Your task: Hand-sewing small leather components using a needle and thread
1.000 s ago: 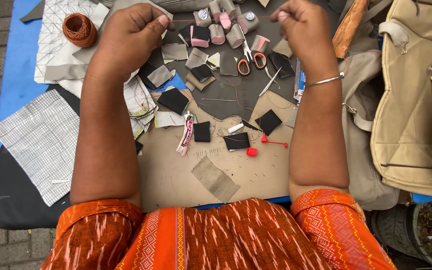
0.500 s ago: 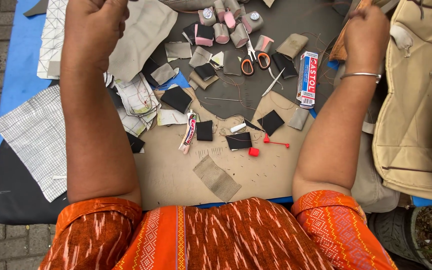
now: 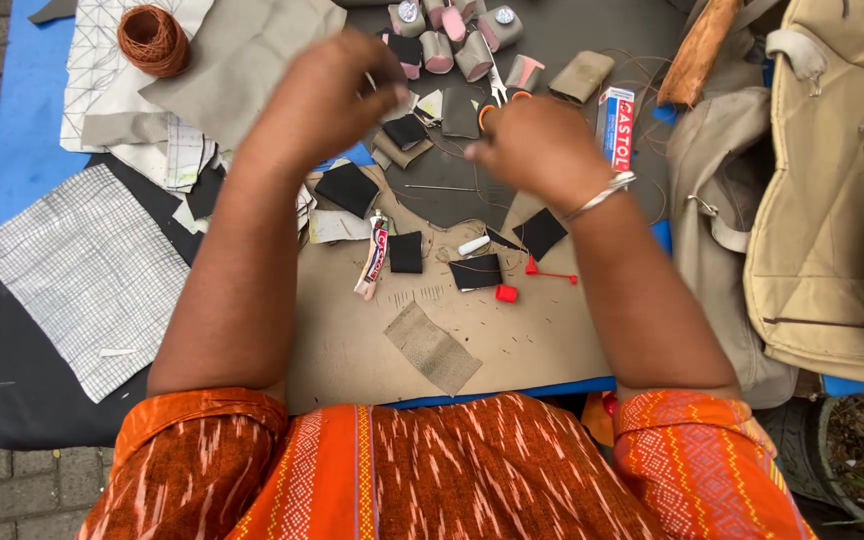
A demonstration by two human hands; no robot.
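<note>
Black fabric square [image 3: 405, 131] lies on the tabletop [image 3: 512, 330] between the hands, just below the left hand [image 3: 327, 95], whose fingers pinch something pale (too blurred to name); the right hand [image 3: 537, 145] curls closed nearby, contents hidden.

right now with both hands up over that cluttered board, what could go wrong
The left hand and right hand hover close over the scissors, so a finger could catch the blades. The glue tube lies beside the black patches with a loose red cap nearby; if that cap is its own, glue may leak onto them. A forearm could sweep small pieces off.
</note>
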